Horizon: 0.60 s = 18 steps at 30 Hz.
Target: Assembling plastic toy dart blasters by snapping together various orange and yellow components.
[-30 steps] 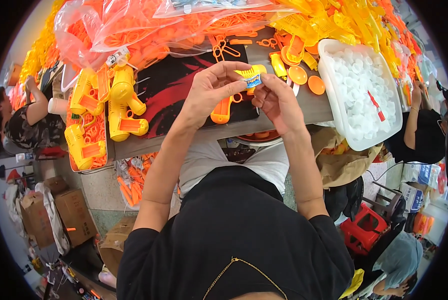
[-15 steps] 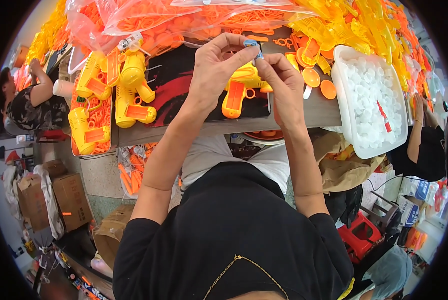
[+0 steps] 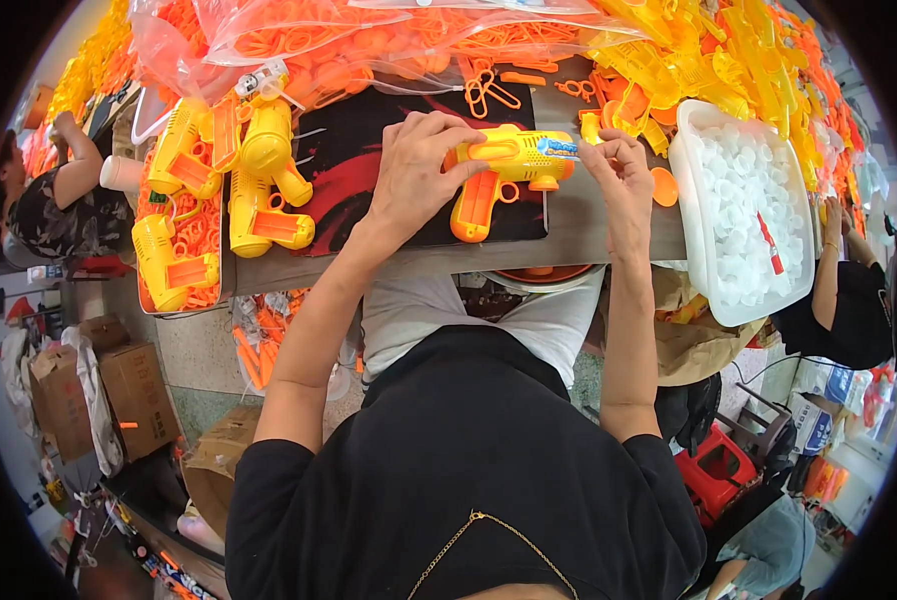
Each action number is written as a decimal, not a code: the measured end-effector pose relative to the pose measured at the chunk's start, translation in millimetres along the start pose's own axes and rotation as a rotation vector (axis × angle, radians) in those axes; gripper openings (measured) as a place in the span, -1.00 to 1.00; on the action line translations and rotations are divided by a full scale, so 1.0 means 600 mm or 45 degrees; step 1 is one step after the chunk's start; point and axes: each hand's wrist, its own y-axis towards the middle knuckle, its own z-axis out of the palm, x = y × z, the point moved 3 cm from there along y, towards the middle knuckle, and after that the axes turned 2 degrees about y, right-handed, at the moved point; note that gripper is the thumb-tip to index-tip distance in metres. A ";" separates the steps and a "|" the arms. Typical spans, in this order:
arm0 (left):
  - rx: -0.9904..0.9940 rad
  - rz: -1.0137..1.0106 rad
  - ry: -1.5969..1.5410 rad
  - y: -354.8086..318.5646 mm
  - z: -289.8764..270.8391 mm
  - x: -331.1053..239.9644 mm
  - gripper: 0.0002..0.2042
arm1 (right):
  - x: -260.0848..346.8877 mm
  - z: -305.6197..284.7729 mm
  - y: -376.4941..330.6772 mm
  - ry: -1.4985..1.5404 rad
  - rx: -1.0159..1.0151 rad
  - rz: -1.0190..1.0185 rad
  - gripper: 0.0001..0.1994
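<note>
A yellow toy gun [image 3: 517, 153] with an orange panel in its grip lies on its side on the black mat [image 3: 354, 190], muzzle to the right. My left hand [image 3: 416, 172] grips its rear end between thumb and fingers. A small blue sticker [image 3: 559, 148] lies along the side of the barrel. My right hand [image 3: 621, 182] is closed in a pinch at the sticker's right end, by the muzzle. Whether the sticker is fully flat under those fingertips is hidden.
Several yellow toy guns [image 3: 269, 220] stand at the left, some in a tray of orange parts. On the right sits a white bin [image 3: 699, 250] of clear caps with a red tube. Bagged orange parts [image 3: 319, 50] and yellow shells [image 3: 689, 50] line the back. Co-workers sit on both sides.
Both hands were together above the gun with the blue sticker between them. Now the left hand has come down onto the gun's rear, and the right has moved right, with the sticker against the barrel.
</note>
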 end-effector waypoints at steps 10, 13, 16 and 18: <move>-0.007 0.052 -0.151 0.001 0.013 0.024 -0.82 | -0.013 0.036 0.001 -0.324 -0.003 -0.191 -0.75; -0.012 0.156 0.009 0.004 0.007 0.013 -0.82 | -0.009 0.063 0.003 -0.396 0.065 -0.241 -0.74; -0.020 0.247 0.136 0.007 0.004 0.002 -0.82 | -0.002 0.075 0.005 -0.494 0.117 -0.283 -0.72; -0.031 0.281 0.167 0.008 -0.001 -0.002 -0.83 | 0.000 0.073 0.010 -0.535 0.183 -0.257 -0.74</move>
